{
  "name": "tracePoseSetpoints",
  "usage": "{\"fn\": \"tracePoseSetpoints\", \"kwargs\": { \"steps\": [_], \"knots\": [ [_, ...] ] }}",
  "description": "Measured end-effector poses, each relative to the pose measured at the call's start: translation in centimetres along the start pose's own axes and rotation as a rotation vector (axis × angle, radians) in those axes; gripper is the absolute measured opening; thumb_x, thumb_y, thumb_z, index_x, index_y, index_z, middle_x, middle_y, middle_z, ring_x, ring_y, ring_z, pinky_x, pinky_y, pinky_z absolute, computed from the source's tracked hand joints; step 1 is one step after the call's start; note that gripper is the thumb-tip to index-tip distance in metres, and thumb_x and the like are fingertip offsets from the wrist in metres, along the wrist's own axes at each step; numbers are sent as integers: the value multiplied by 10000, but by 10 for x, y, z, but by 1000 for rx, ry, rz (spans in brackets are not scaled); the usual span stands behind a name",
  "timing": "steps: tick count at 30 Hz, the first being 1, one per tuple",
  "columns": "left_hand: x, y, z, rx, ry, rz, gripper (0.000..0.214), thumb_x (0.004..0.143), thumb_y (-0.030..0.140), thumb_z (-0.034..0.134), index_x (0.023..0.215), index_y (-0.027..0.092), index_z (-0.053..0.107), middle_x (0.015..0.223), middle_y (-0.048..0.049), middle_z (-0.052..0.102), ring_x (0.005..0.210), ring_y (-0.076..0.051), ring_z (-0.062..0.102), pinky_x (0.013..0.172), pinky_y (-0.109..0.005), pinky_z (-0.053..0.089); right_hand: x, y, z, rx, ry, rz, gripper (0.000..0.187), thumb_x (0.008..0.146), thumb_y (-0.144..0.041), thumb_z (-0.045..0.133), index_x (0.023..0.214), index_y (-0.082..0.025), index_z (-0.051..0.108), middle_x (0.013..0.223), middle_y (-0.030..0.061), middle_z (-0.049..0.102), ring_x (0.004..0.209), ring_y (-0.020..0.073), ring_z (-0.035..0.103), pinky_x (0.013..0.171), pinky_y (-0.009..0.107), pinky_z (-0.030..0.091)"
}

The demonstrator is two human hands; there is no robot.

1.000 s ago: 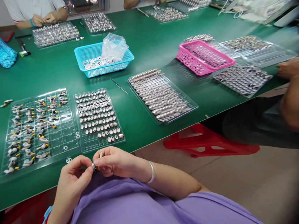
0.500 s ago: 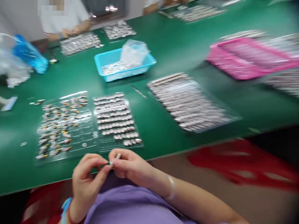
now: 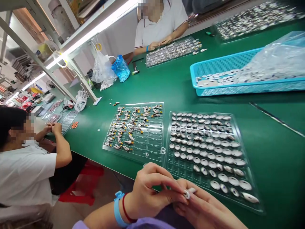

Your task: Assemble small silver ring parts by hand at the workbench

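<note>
My left hand (image 3: 154,190) and my right hand (image 3: 202,205) meet at the table's front edge, fingertips pinched together. Between them is a small white piece (image 3: 187,194) with a curved, ring-like end; its exact kind is hard to make out. Just beyond my hands, a clear tray (image 3: 186,170) carries rows of white oval pieces with dark centres (image 3: 212,156). Left of it, another clear tray (image 3: 152,140) holds small white bird-like figures with orange tips (image 3: 130,141). A few small white rings (image 3: 163,150) lie at that tray's right edge.
A blue basket (image 3: 221,90) with white pieces and a plastic bag stands at the back right. A thin dark tool (image 3: 276,119) lies before it. One co-worker (image 3: 157,28) sits opposite, another (image 3: 26,159) at left. A lamp frame (image 3: 81,76) rises at the back left.
The view has swung left, bringing the left co-worker and lamp frame into sight and the pink basket out of it. Both hands still pinch the small white piece.
</note>
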State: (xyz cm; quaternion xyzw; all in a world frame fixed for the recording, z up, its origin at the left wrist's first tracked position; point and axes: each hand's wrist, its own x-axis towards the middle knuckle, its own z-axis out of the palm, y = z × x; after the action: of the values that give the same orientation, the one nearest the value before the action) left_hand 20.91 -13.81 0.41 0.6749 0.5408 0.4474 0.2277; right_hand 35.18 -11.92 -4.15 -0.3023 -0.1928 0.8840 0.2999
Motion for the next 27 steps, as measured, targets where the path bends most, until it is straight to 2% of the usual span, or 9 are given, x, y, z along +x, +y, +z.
{"fn": "tracePoseSetpoints", "kwargs": {
  "steps": [1, 4, 6, 8, 10, 14, 20, 27],
  "knots": [
    [0, 2, -1, 28, -14, -37, 357, 912, 462, 540, 772, 199, 737, 753, -60, 687, 655, -141, 673, 608, -243, 584, 2, 1, -2, 21, -16, -12, 314, 621, -518, 823, 661, -261, 648, 694, 48, 445, 616, 181, 449, 584, 365, 442],
    [2, -1, -3, -61, -53, -12, 162, 893, 292, 618, 834, 226, 754, 799, -32, 668, 744, -162, 677, 671, -271, 583, 9, 1, -7, 129, -150, -48, 353, 594, -442, 873, 683, -215, 618, 677, 16, 477, 606, 145, 463, 594, 321, 457],
    [8, -15, 0, -168, -70, 50, 74, 838, 234, 690, 846, 262, 758, 787, -6, 636, 700, -142, 652, 624, -247, 576, 16, -2, -13, 196, -265, -59, 361, 622, -401, 872, 753, -197, 605, 708, -2, 522, 633, 118, 510, 632, 283, 477],
    [14, -31, 6, -237, -111, 82, 195, 801, 117, 707, 909, 272, 756, 847, -10, 633, 715, -135, 651, 627, -240, 575, 23, -6, -23, 196, -240, -88, 403, 617, -407, 876, 759, -166, 586, 723, -6, 553, 646, 108, 548, 647, 276, 498],
    [17, -42, 12, -178, -133, 143, 263, 786, 66, 705, 939, 276, 750, 885, -8, 633, 730, -131, 653, 615, -225, 570, 27, -9, -30, 211, -278, -114, 412, 639, -409, 867, 781, -150, 579, 741, -10, 575, 672, 98, 567, 666, 264, 512],
    [17, -44, 13, -142, -160, 220, 321, 783, 20, 688, 976, 271, 736, 920, 1, 612, 726, -115, 645, 596, -205, 560, 26, -10, -36, 211, -326, -132, 411, 650, -402, 864, 801, -142, 583, 734, -23, 580, 666, 86, 578, 686, 254, 517],
    [14, -46, 12, -118, -174, 239, 380, 784, 8, 685, 1033, 291, 728, 938, -7, 600, 776, -130, 630, 600, -221, 556, 26, -9, -38, 226, -357, -121, 399, 654, -386, 865, 811, -133, 600, 729, -23, 601, 655, 84, 597, 698, 254, 522],
    [15, -50, 11, -81, -158, 265, 356, 775, 45, 700, 991, 324, 748, 866, -12, 641, 796, -170, 617, 640, -276, 549, 25, -9, -39, 219, -354, -116, 391, 657, -377, 864, 806, -125, 605, 711, -22, 610, 635, 86, 612, 689, 246, 519]
  ]
}}
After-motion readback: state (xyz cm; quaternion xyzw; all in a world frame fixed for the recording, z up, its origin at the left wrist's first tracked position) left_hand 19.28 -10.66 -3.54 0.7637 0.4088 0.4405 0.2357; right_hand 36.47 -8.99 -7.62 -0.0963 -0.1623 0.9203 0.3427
